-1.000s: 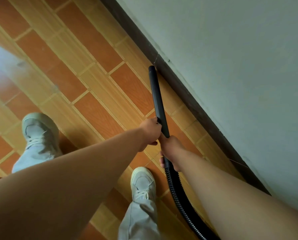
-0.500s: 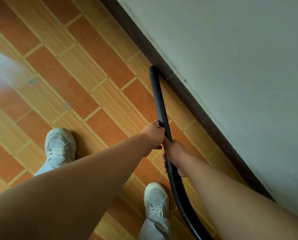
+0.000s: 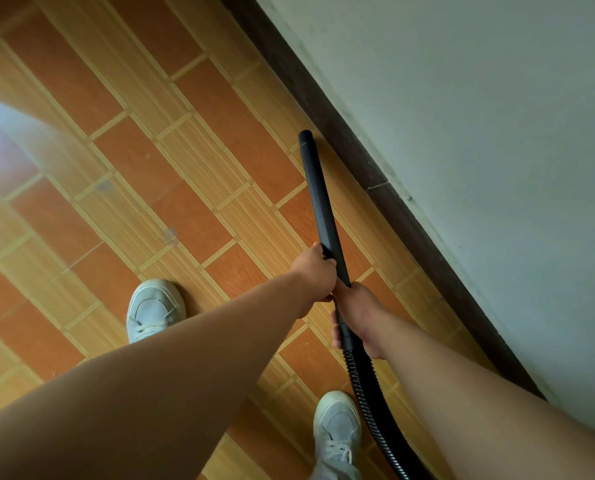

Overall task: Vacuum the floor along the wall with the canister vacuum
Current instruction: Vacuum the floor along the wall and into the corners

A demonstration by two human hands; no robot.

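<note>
The tiled floor point(image 3: 185, 98) fills the left side, with 1 pale shoe point(image 3: 155, 308) planted on it. The left hand point(image 3: 315, 271) grips the black vacuum tube point(image 3: 318, 192) partway along; the tube's open tip lies near the dark baseboard point(image 3: 410, 220). Just below, the right hand point(image 3: 358, 313) grips the tube's lower end, where the ribbed hose point(image 3: 364, 403) begins and runs past a 2nd shoe point(image 3: 337, 427). The pale wall point(image 3: 479, 133) rises at right.

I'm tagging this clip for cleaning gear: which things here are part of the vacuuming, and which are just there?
In the job: black wand, ribbed hose, left hand and right hand gripping the wand, tiled floor, baseboard.

Just there: left shoe, right shoe, glare patch.
</note>
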